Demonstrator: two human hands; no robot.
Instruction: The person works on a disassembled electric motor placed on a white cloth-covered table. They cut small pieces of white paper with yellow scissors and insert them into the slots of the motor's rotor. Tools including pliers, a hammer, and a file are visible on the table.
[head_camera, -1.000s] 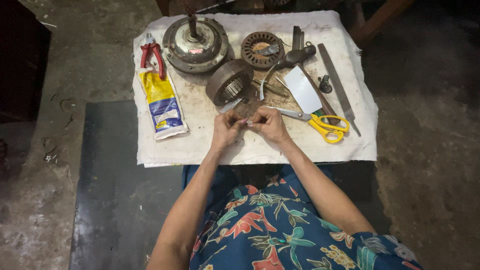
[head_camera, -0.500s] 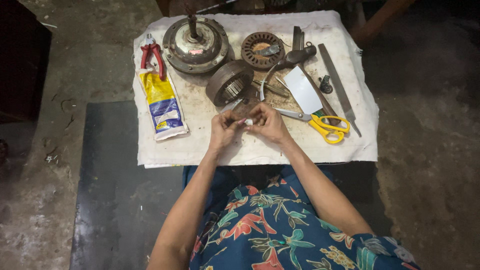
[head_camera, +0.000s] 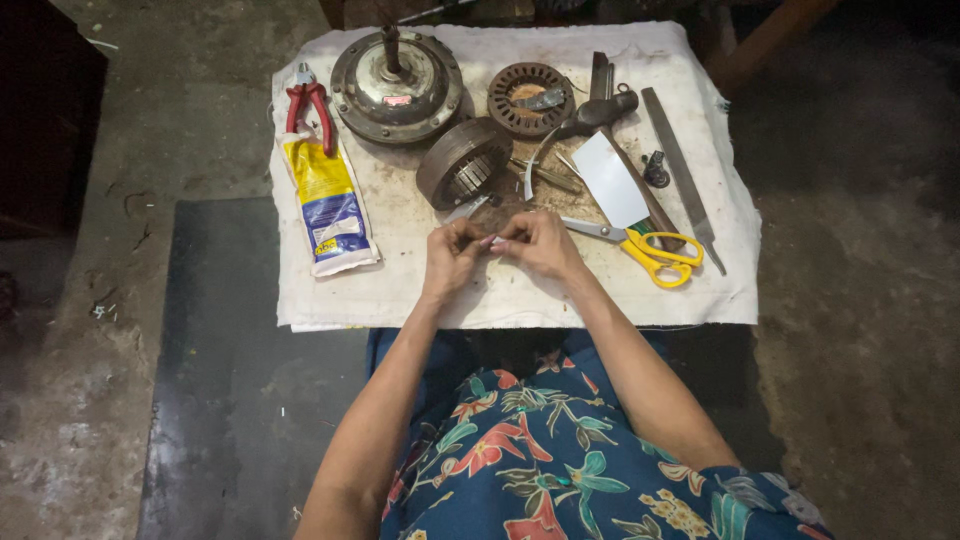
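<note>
My left hand (head_camera: 452, 256) and my right hand (head_camera: 540, 243) meet above the white cloth (head_camera: 400, 290), fingertips pinched together on a small pale piece (head_camera: 489, 241) that is mostly hidden. Just beyond them lies a round ribbed metal motor part (head_camera: 462, 162) on its side. Yellow-handled scissors (head_camera: 650, 250) lie right of my right hand, next to a white card (head_camera: 610, 180).
At the cloth's back stand a large round metal housing (head_camera: 396, 85) and a wound stator ring (head_camera: 530, 98). Red-handled pliers (head_camera: 308, 108) and a yellow-blue tube (head_camera: 328, 205) lie left. A flat file (head_camera: 682, 175) lies right. Dark mat (head_camera: 250, 380) on the floor.
Both hands stay together over the cloth, fingers shifting slightly on the small piece. Nothing else has moved.
</note>
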